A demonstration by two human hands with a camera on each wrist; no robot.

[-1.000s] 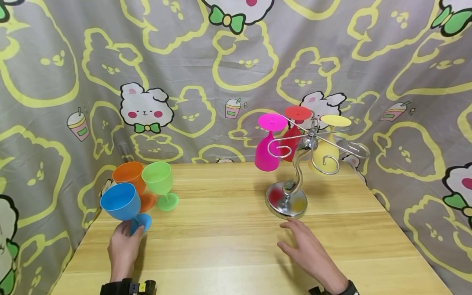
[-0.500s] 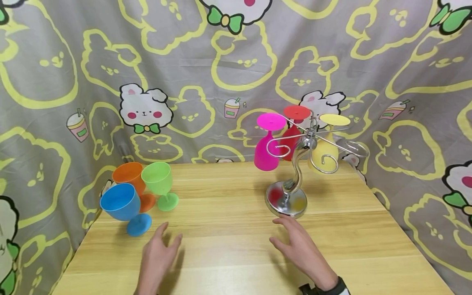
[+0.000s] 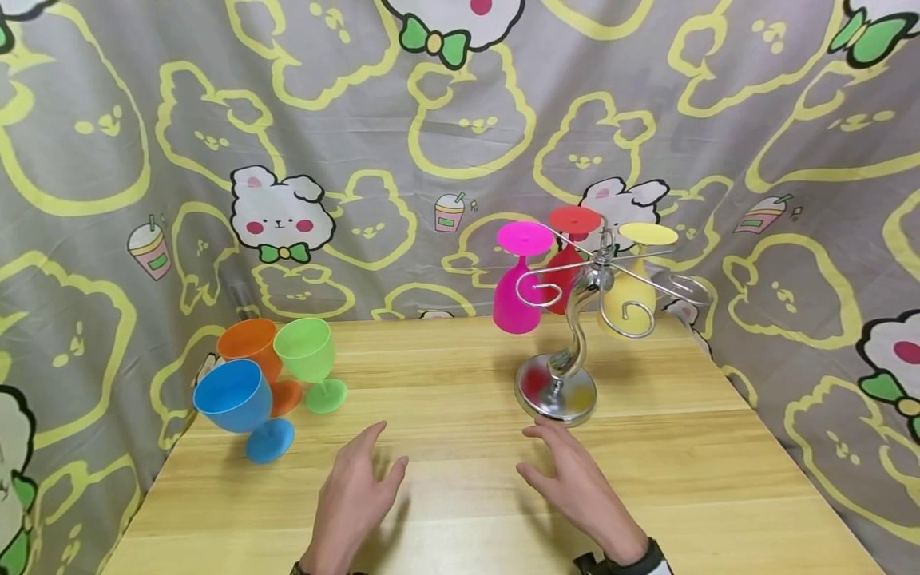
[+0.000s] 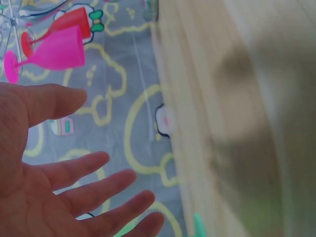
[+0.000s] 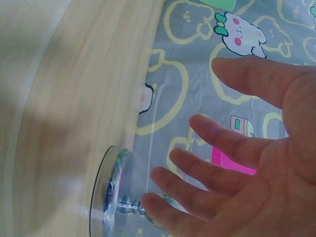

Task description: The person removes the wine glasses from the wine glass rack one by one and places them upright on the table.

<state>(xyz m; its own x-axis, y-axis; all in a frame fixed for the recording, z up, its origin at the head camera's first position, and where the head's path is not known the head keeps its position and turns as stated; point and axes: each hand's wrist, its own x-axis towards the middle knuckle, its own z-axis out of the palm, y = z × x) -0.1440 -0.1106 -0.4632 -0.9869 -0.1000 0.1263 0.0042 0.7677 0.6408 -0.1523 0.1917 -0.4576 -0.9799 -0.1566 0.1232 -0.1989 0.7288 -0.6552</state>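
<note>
My left hand [image 3: 355,495] hovers over the front middle of the table, fingers spread and relaxed, holding nothing. To its left stand three upright plastic goblets: blue [image 3: 233,397], orange [image 3: 249,345] and green [image 3: 305,351]. My right hand [image 3: 578,491] is likewise empty, its fingers extended just in front of the round base of a chrome goblet rack [image 3: 556,389]. From the rack's wire arms hang three upside-down goblets: magenta [image 3: 517,299], red [image 3: 564,275] and yellow [image 3: 628,299]. In the left wrist view the magenta goblet [image 4: 59,49] shows beyond the thumb.
A wooden table [image 3: 431,383] carries everything. Grey curtain [image 3: 402,120] with yellow outlines and rabbit figures closes off the back and both sides. Curled wire arms [image 3: 636,319] of the rack stick out towards the front and right.
My left hand has let go of the blue goblet's foot and moved right, away from the goblets. The blue goblet stays standing on the table. My right hand has barely shifted.
</note>
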